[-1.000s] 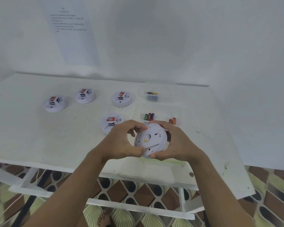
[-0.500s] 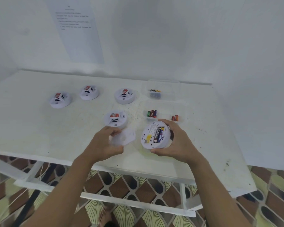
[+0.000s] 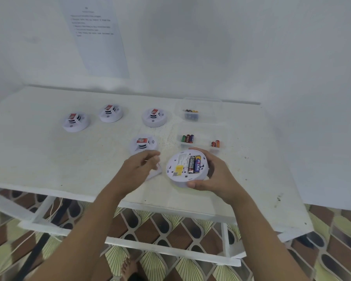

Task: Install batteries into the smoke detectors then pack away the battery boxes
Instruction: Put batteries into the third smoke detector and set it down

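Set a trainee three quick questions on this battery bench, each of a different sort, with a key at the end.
1. True or false: the right hand holds a smoke detector with its battery bay facing up.
2. How many other detectors lie on the table? A: two. B: four. C: six.
3. Fill in: the held detector's bay shows ____ batteries.
Key: 1 true; 2 B; 3 two.
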`<action>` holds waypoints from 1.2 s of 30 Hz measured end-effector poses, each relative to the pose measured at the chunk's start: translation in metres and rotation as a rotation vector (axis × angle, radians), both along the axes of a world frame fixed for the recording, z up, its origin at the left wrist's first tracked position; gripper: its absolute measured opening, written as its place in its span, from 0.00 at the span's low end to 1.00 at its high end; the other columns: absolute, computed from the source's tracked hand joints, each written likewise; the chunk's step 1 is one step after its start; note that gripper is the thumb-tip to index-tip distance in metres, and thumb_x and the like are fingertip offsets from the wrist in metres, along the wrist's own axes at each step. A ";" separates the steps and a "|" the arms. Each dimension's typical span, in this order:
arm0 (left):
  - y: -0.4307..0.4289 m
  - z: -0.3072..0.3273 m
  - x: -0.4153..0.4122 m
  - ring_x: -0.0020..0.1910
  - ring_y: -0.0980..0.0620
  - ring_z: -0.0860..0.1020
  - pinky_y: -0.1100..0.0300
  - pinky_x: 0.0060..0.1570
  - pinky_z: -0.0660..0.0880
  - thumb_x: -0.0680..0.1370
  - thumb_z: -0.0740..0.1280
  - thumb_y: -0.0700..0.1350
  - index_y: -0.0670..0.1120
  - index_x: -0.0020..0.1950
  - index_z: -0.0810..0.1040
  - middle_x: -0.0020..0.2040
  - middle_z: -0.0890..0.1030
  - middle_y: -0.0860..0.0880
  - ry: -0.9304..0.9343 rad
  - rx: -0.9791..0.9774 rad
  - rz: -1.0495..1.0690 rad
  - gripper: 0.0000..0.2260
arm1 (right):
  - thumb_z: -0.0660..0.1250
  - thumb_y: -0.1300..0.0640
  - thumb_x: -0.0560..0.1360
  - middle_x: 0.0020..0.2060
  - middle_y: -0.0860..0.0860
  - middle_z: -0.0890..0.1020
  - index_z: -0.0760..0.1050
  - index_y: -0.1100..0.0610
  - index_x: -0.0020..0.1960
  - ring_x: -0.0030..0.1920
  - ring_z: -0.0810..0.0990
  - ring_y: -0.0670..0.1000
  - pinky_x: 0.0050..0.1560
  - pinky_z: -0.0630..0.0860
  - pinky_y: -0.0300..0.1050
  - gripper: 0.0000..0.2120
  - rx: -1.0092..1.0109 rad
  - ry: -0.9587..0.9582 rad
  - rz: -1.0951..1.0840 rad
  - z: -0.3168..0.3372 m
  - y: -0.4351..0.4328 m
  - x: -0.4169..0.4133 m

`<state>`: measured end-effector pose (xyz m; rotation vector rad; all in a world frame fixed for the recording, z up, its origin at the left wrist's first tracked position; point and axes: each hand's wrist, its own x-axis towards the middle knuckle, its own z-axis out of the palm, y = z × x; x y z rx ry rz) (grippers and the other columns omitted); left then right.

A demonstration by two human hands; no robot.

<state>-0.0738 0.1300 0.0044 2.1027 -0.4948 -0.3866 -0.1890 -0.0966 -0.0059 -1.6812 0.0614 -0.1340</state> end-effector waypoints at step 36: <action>-0.016 -0.004 -0.005 0.36 0.50 0.80 0.52 0.42 0.79 0.76 0.72 0.43 0.38 0.44 0.77 0.39 0.84 0.45 0.350 -0.324 0.076 0.10 | 0.62 0.54 0.84 0.63 0.45 0.79 0.80 0.53 0.66 0.63 0.78 0.47 0.66 0.75 0.47 0.14 -0.210 0.187 -0.017 0.013 0.005 0.055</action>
